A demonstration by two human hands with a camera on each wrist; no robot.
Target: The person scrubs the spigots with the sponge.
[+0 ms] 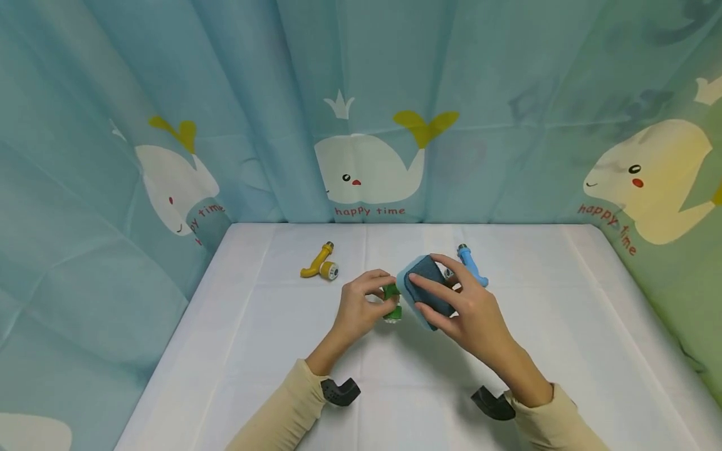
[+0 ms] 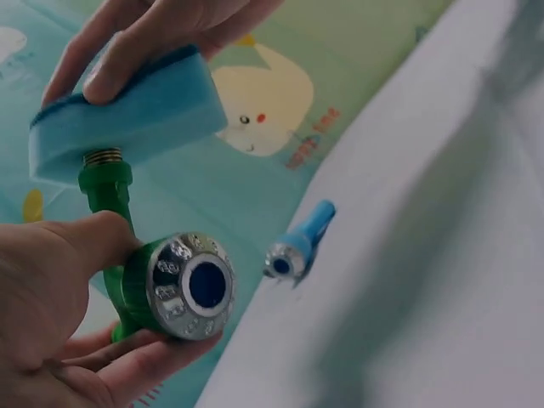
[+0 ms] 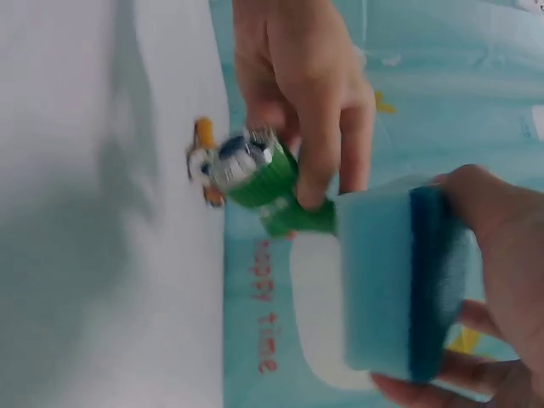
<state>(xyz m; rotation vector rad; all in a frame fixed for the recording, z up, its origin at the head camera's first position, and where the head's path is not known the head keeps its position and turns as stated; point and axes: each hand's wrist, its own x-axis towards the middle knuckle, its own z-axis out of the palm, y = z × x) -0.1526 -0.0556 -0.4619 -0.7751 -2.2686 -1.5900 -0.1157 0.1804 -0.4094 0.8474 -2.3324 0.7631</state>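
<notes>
My left hand (image 1: 363, 305) grips a green faucet (image 2: 109, 194) with a silver-rimmed round knob and a threaded end. In my right hand (image 1: 474, 307) is a two-layer sponge (image 1: 429, 291), light blue foam backed by a dark blue scouring layer. The foam side meets the faucet's threaded end, as the left wrist view (image 2: 127, 119) shows. Both things are held above the white table. Behind my right hand lies a blue faucet (image 1: 472, 266), partly hidden by the fingers in the head view. A yellow faucet (image 1: 319, 263) lies beyond my left hand.
The white-covered table (image 1: 271, 388) spreads under both arms. A blue-green curtain (image 1: 259, 113) with printed whales hangs along its back and sides. Black wrist mounts (image 1: 341, 393) sit at both cuffs.
</notes>
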